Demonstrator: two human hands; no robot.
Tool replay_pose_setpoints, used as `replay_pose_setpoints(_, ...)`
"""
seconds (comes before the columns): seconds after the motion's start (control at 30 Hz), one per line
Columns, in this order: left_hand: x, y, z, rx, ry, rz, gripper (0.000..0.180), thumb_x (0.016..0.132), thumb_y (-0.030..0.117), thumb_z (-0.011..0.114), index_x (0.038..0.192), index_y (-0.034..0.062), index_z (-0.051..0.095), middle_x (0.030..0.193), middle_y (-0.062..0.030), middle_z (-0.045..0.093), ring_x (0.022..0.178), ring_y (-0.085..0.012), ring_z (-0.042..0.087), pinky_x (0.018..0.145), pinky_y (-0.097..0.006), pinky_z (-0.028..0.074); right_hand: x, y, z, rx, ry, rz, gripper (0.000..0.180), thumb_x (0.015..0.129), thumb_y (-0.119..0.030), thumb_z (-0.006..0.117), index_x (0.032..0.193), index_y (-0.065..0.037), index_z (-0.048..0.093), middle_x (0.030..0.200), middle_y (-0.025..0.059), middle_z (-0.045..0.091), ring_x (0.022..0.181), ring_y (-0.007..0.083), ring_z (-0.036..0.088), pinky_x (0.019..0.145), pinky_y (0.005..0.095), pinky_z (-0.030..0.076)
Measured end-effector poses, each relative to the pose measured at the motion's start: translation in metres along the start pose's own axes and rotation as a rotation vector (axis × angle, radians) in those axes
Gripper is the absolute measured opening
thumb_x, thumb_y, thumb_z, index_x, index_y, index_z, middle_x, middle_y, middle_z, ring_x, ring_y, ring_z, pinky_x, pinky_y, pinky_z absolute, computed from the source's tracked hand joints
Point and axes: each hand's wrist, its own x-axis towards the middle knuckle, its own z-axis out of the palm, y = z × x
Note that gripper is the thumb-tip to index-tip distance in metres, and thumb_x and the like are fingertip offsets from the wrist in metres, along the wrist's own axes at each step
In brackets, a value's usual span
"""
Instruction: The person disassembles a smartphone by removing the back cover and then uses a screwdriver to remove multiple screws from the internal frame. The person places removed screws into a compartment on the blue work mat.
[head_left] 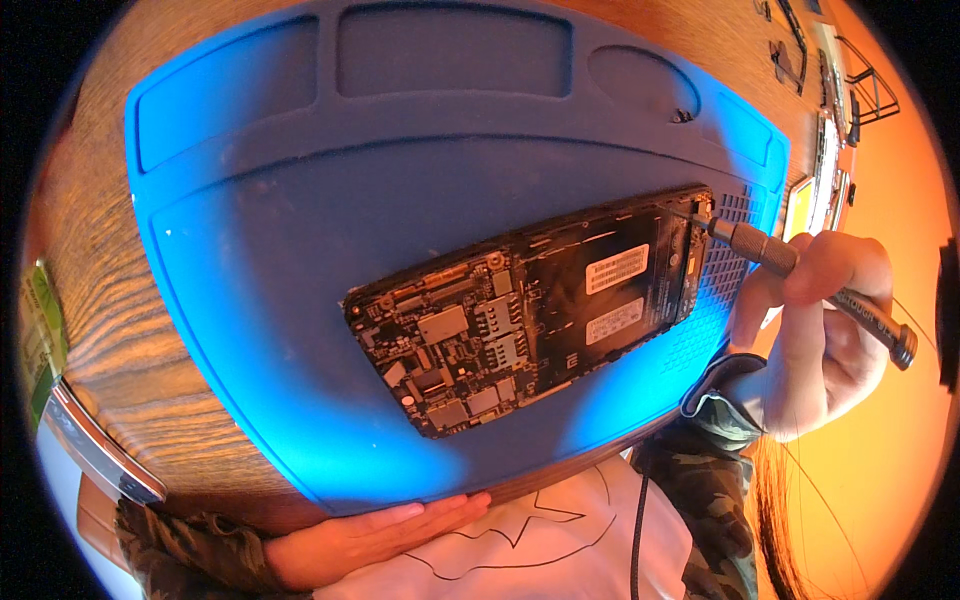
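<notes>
A smartphone (560, 290) with its back off lies on a blue silicone repair mat (300, 200). Its bare circuit board (430, 345) faces left, and a black battery section with two white labels fills the right part. My right hand (805, 375) grips a dark metal precision screwdriver (760, 248), fingers wrapped round its knurled shaft. The tip points at the phone's upper right end; whether it touches a screw cannot be made out. My left hand (350, 545) lies flat along the table's near edge, fingers straight and together, holding nothing.
Small dark screws (682, 116) sit in the mat's oval recess. Thin dark frame parts (790, 60) lie at the far right of the wooden table (110, 240). Another phone-like device (105, 440) and a green packet (42, 320) are at the left edge.
</notes>
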Motion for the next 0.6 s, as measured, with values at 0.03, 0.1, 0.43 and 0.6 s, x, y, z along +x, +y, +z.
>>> replay_pose_setpoints(0.03, 0.0, 0.001, 0.001, 0.003, 0.004, -0.005, 0.058, 0.096, 0.02, 0.029, 0.148, 0.0118, 0.006, 0.155, 0.0007, 0.007, 0.141, -0.0146, 0.013, 0.114, -0.032, 0.013, 0.0, 0.003, -0.002, 0.039, -0.048, -0.033, 0.012, 0.095, -0.013, 0.044, 0.089, -0.002, 0.045, 0.065, 0.0039, 0.041, 0.05, 0.0098, 0.044, 0.064, 0.0288, 0.044)
replay_pose_setpoints(0.1, -0.001, 0.001, 0.002, 0.009, 0.006, -0.01, 0.058, 0.096, 0.02, 0.029, 0.148, 0.0119, 0.006, 0.155, 0.0007, 0.006, 0.141, -0.0147, 0.013, 0.114, -0.032, 0.013, -0.002, 0.007, -0.001, 0.08, -0.075, -0.044, 0.018, 0.096, -0.019, 0.043, 0.085, -0.005, 0.044, 0.064, 0.0017, 0.038, 0.053, 0.0086, 0.039, 0.062, 0.0258, 0.039)
replay_pose_setpoints(0.43, -0.001, 0.002, 0.006, 0.055, 0.034, -0.037, 0.059, 0.096, 0.021, 0.029, 0.148, 0.0122, 0.006, 0.155, 0.0009, 0.005, 0.141, -0.0152, 0.012, 0.114, -0.032, 0.012, 0.004, 0.001, -0.002, 0.204, -0.071, -0.018, 0.015, 0.095, -0.013, 0.039, 0.097, 0.002, 0.043, 0.071, 0.0127, 0.049, 0.053, 0.0118, 0.045, 0.054, 0.025, 0.041)
replay_pose_setpoints(0.6, 0.0, 0.002, 0.004, 0.051, 0.019, -0.031, 0.059, 0.095, 0.021, 0.03, 0.148, 0.0126, 0.006, 0.155, 0.0011, 0.005, 0.141, -0.0153, 0.012, 0.114, -0.032, 0.012, 0.0, 0.009, 0.01, 0.04, 0.126, -0.115, 0.022, 0.096, -0.023, 0.041, 0.093, -0.001, 0.046, 0.066, 0.0091, 0.049, 0.048, 0.0084, 0.038, 0.045, 0.0204, 0.031)
